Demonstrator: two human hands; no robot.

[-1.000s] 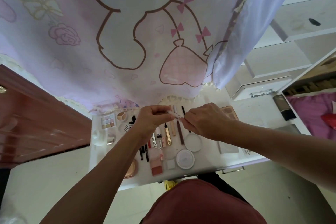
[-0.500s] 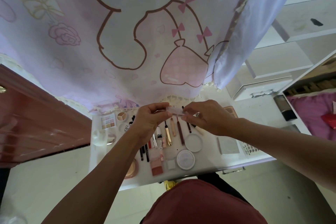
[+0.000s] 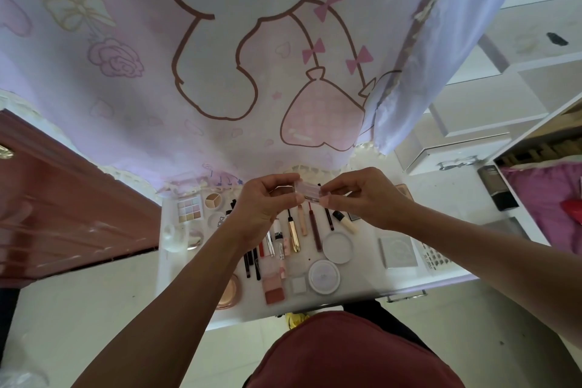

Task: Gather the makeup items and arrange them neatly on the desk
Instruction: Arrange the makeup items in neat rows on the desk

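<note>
A small clear pink case [image 3: 309,191] is held above the white desk [image 3: 362,283], pinched at its left end by my left hand [image 3: 263,208] and at its right end by my right hand [image 3: 362,198]. Below the hands several slim tubes and pencils lie in a row, among them a gold tube [image 3: 293,231] and a dark red pencil [image 3: 315,227]. Two round white compacts [image 3: 337,243] [image 3: 324,276], a blush palette [image 3: 274,287] and an eyeshadow palette [image 3: 189,213] rest on the desk.
A pink cartoon curtain [image 3: 220,72] hangs behind the desk. A dark red wooden door [image 3: 63,205] stands at the left. White shelves [image 3: 504,94] and a black bottle [image 3: 496,187] are at the right. A square silver palette [image 3: 398,251] lies at the desk's right.
Both hands have risen slightly and drawn a little apart, and the clear pink case now shows lengthwise between their fingertips. The items on the desk have not moved.
</note>
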